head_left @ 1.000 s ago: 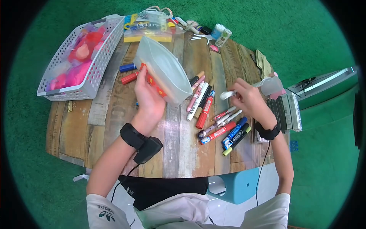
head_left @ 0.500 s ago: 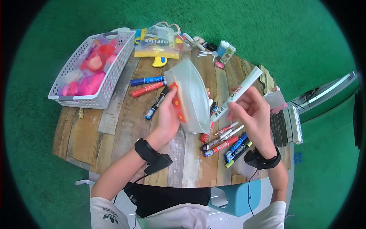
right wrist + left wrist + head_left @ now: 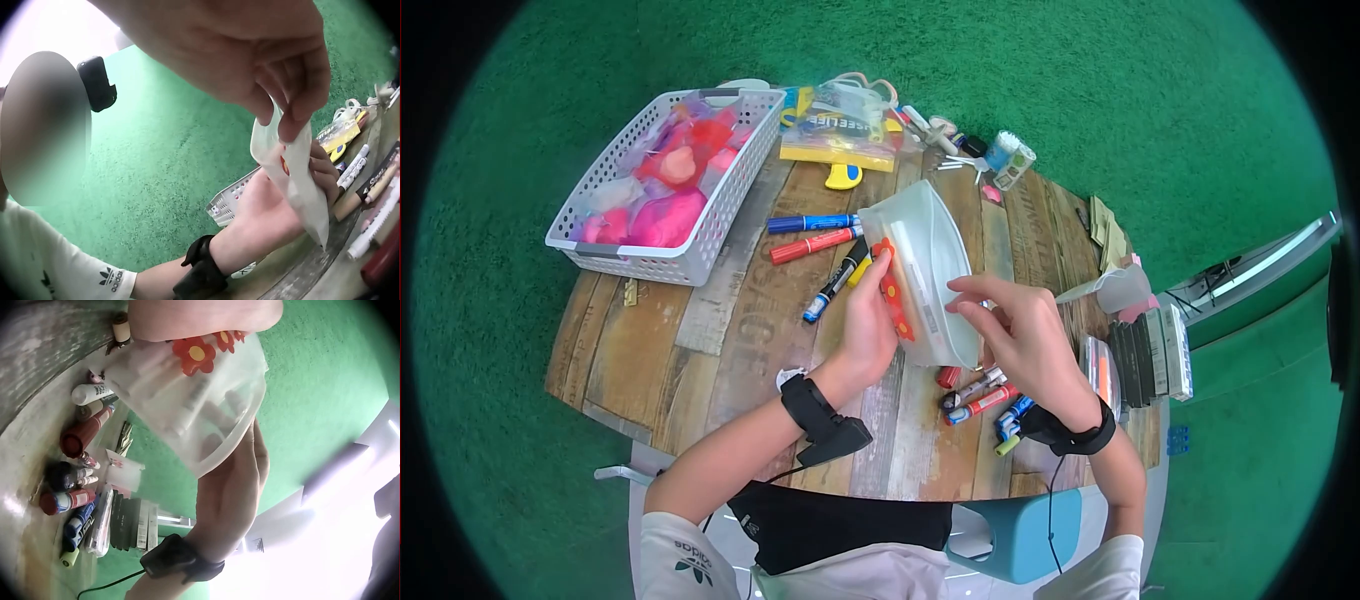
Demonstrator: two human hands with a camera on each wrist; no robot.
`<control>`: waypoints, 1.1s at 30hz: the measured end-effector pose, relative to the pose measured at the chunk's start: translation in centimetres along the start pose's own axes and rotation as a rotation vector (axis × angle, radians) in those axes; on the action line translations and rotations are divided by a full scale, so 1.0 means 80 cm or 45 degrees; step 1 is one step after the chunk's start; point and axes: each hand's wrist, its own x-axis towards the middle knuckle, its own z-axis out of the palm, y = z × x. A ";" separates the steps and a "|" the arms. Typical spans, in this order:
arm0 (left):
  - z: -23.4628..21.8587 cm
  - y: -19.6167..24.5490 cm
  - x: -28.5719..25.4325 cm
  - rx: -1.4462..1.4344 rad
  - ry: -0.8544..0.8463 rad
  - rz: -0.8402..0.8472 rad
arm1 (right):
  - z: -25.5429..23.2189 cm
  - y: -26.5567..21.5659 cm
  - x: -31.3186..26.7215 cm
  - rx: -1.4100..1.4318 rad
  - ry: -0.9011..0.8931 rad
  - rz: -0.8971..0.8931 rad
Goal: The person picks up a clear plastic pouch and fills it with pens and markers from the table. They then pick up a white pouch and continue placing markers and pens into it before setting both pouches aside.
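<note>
A translucent pouch with red flowers is gripped by my left hand, the thumb lying on its flowered side. Its mouth gapes toward my right hand, whose fingertips reach into the opening with thumb and forefinger slightly apart. Through the pouch wall a white marker shows inside. In the left wrist view, fingertips of the right hand are visible through the pouch. The right wrist view has the right hand over the pouch's rim, with the left hand behind it.
Several markers lie left of the pouch, others below it. A white basket of pink bags stands at the left, a zip bag at the back. Stacked boxes and a clear cup are at the right.
My right hand has moved left to the pouch's mouth, and the white marker it held half a second ago is now inside the pouch and out of its fingers.
</note>
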 end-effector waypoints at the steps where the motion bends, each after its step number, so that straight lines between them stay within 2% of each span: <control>1: -0.002 -0.001 0.001 0.000 0.002 -0.003 | 0.000 0.000 0.000 0.002 -0.001 0.003; 3: -0.008 -0.004 0.006 -0.026 -0.064 -0.031 | 0.000 0.000 -0.001 -0.092 -0.020 -0.189; 4: -0.010 -0.005 0.007 -0.025 -0.060 -0.037 | 0.002 0.004 -0.001 -0.088 -0.021 -0.183; 6: -0.009 -0.004 0.008 -0.061 -0.140 -0.088 | 0.006 0.013 -0.001 -0.183 0.004 -0.402; 7: -0.007 -0.003 0.006 -0.058 -0.138 -0.093 | 0.006 0.014 -0.002 -0.179 0.005 -0.397; 9: -0.001 0.001 0.000 -0.020 -0.161 -0.075 | 0.005 0.017 -0.006 -0.393 -0.119 -0.408; 12: 0.001 0.002 -0.003 -0.004 -0.174 -0.100 | 0.005 0.020 -0.009 -0.348 -0.200 -0.369; 13: 0.002 0.003 -0.003 0.000 -0.172 -0.103 | 0.005 0.019 -0.009 -0.344 -0.198 -0.367; 15: 0.004 0.003 -0.003 -0.015 -0.178 -0.084 | 0.005 0.016 -0.009 -0.199 -0.025 -0.390; 19: 0.001 0.001 0.000 -0.021 -0.180 -0.065 | 0.006 0.029 -0.011 -0.377 -0.130 -0.417; 21: 0.002 0.002 -0.002 0.016 -0.185 -0.092 | 0.009 0.034 -0.012 -0.616 -0.174 -0.350; 24: 0.005 0.002 -0.006 0.065 -0.239 -0.150 | 0.020 0.044 -0.013 -0.689 -0.105 -0.355; 27: -0.003 -0.004 -0.002 0.184 -0.322 -0.174 | 0.023 0.030 -0.012 -0.637 -0.049 -0.321; 31: -0.001 -0.008 -0.009 0.357 -0.304 -0.178 | 0.027 0.039 -0.010 -0.629 -0.003 -0.345; 33: -0.006 -0.007 -0.004 0.230 -0.257 -0.189 | 0.018 0.037 -0.008 -0.592 -0.148 -0.353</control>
